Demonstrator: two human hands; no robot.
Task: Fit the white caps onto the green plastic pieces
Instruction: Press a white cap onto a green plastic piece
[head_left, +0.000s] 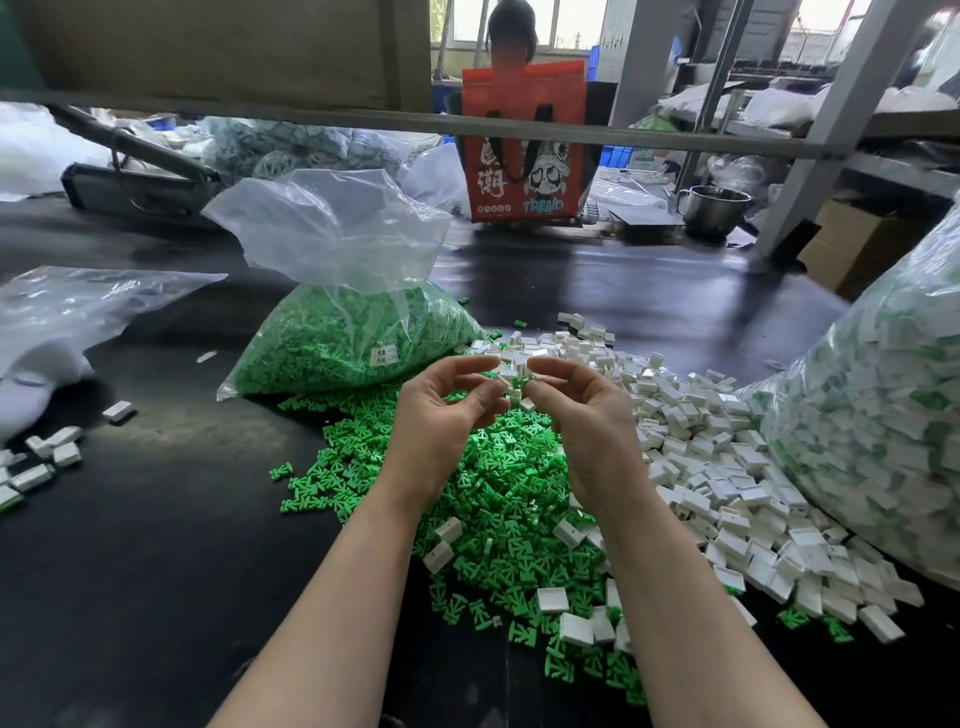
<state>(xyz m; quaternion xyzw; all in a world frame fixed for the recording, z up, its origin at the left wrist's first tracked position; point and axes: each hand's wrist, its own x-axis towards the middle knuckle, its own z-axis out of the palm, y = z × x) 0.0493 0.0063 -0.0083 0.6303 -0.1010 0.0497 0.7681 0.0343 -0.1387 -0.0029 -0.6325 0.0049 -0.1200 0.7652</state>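
Both my hands are raised above the table's middle, fingertips meeting. My left hand pinches a white cap and my right hand pinches a small green piece; the two parts touch between the fingertips. Below the hands lies a heap of loose green pieces. A heap of loose white caps spreads to the right of it. How far the cap sits on the piece is hidden by my fingers.
An open clear bag of green pieces stands behind the heap. A large bag of assembled parts fills the right side. Some white caps lie at the left by another plastic bag. A person sits behind a red bag.
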